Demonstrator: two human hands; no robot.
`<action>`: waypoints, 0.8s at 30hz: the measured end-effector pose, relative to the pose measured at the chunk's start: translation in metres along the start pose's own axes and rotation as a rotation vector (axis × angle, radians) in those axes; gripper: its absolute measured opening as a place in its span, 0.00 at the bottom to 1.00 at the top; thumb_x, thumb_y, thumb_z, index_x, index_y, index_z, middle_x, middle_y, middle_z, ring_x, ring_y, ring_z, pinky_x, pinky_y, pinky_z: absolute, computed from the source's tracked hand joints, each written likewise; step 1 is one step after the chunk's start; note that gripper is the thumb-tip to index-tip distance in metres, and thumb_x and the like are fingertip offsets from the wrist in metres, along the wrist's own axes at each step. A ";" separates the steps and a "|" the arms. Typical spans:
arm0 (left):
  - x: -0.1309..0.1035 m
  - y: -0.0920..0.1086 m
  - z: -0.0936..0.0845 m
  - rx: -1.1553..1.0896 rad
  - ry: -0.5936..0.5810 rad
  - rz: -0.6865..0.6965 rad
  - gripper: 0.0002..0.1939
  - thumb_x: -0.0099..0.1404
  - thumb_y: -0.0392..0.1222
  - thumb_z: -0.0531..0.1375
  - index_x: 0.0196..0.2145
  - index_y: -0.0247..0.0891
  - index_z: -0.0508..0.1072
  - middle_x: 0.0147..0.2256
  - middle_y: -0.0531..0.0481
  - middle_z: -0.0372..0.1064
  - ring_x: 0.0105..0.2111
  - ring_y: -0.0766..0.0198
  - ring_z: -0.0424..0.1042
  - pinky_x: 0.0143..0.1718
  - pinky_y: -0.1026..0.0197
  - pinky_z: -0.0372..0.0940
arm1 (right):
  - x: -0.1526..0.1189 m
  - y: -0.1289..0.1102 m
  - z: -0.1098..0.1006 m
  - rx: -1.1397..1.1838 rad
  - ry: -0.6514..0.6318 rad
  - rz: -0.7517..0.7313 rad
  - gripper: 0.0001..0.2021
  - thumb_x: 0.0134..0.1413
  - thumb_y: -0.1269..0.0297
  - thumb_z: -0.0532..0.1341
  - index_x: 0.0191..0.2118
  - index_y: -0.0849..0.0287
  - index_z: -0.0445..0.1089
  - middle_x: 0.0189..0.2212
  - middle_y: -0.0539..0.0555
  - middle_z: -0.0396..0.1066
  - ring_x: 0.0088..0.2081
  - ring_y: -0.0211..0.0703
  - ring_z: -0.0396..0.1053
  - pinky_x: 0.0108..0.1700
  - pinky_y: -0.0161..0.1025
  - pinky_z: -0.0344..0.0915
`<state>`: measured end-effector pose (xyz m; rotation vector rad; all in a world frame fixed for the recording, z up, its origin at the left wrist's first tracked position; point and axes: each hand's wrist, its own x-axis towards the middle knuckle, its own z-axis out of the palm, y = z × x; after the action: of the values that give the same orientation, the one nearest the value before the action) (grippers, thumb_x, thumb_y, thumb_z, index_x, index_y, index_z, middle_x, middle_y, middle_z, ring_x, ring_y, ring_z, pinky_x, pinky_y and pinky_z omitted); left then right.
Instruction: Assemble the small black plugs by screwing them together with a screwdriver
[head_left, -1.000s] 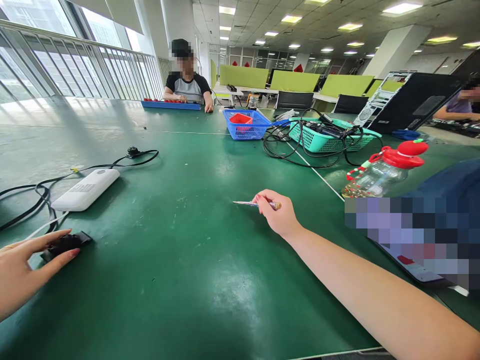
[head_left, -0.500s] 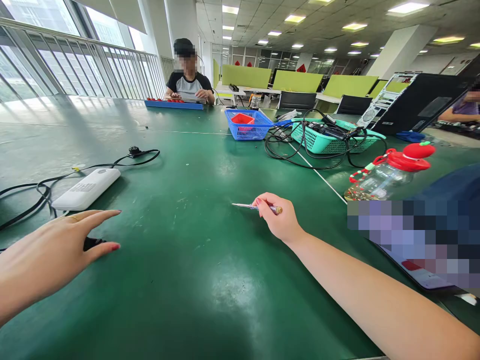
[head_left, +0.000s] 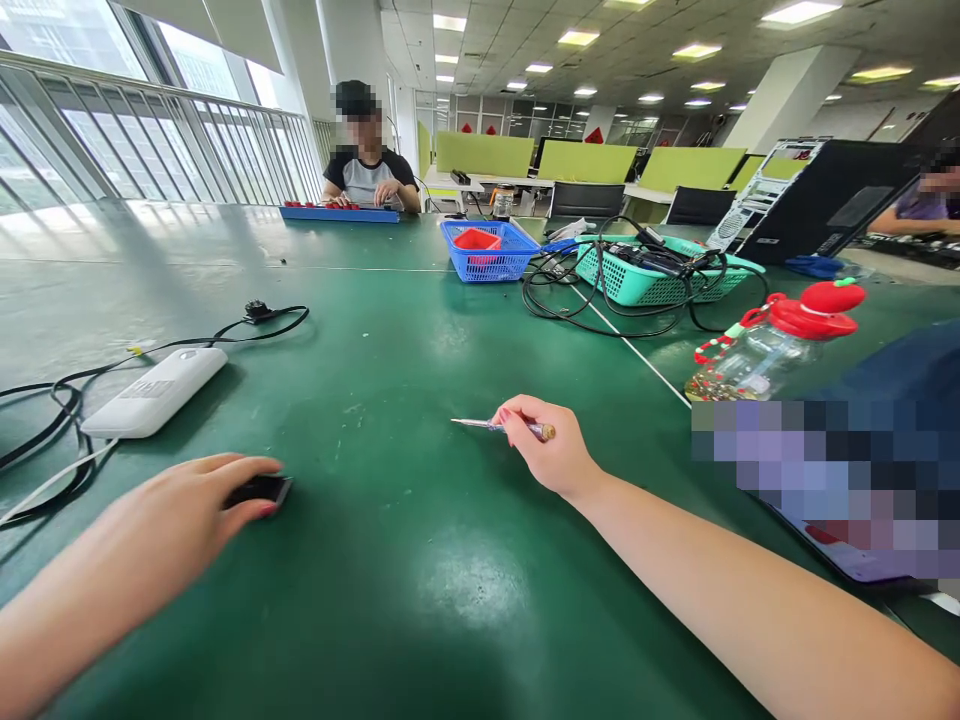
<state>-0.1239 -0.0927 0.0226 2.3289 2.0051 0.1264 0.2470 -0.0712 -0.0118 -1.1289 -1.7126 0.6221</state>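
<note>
My left hand [head_left: 176, 510] is curled round a small black object [head_left: 259, 490] on the green table [head_left: 360, 620]. Thumb and fingers sit on its two sides, and most of it is hidden under the palm, so its kind does not show. Above the table, my right hand [head_left: 559, 450] grips a slim screwdriver [head_left: 544, 431] with a see-through, purplish handle. Its thin metal shaft points left, away from the fingers, and the tip touches nothing visible.
A white power bank-like block [head_left: 157, 392] and black cables lie left. Farther off are a blue basket [head_left: 491, 265], a green basket [head_left: 637, 285] with tangled cables, and a red-lidded bottle [head_left: 765, 355] at right. A person [head_left: 367, 175] sits across the table.
My left hand has moved right and closed from spread fingers onto the black object, which has come along to the right. My right hand still holds the screwdriver, nearly unmoved.
</note>
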 end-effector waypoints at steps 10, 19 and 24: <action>0.064 0.141 0.022 -0.178 -0.055 0.407 0.24 0.60 0.58 0.59 0.51 0.45 0.70 0.39 0.47 0.75 0.39 0.52 0.74 0.40 0.55 0.67 | -0.001 -0.003 0.000 -0.064 0.004 -0.133 0.07 0.57 0.63 0.58 0.33 0.55 0.73 0.28 0.51 0.72 0.27 0.37 0.66 0.29 0.35 0.62; 0.066 0.130 0.038 -0.442 -0.071 0.417 0.19 0.61 0.50 0.60 0.50 0.46 0.70 0.44 0.49 0.73 0.45 0.54 0.71 0.48 0.52 0.66 | -0.010 -0.020 0.001 -0.105 0.021 -0.426 0.09 0.58 0.68 0.56 0.28 0.55 0.68 0.20 0.48 0.66 0.21 0.36 0.62 0.25 0.35 0.60; 0.077 0.127 0.042 -0.505 -0.085 0.496 0.17 0.61 0.50 0.60 0.47 0.47 0.73 0.45 0.52 0.74 0.46 0.56 0.70 0.51 0.52 0.65 | -0.018 -0.029 0.004 -0.200 -0.108 -0.684 0.08 0.57 0.67 0.54 0.29 0.54 0.67 0.17 0.48 0.62 0.19 0.37 0.58 0.22 0.37 0.55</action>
<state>0.0169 -0.0353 -0.0042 2.3620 1.1399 0.4837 0.2341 -0.0998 0.0016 -0.5713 -2.1293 0.0841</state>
